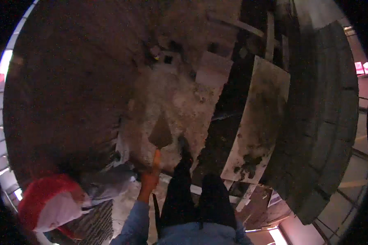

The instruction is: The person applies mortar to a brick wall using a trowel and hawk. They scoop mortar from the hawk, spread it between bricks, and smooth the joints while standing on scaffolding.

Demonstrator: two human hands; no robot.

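My left hand [150,179], at the end of a blue sleeve, is closed round the orange handle of a pointed trowel [161,133]. The trowel's dark, wedge-shaped blade points away from me over a pale, rough strip of floor [192,96]. Whether the blade touches that surface I cannot tell. My dark-trousered legs show just to the right of the hand. Only a bit of blue sleeve shows at my right side, and my right hand is out of the picture. The scene is dim and grainy.
A stained pale board [259,118] lies to the right, beyond a dark strip. Wooden planks [270,36] lie farther off, near a flat pinkish slab [214,69]. At the lower left are a rounded red-and-white thing [55,204] and a grey crumpled shape [110,181].
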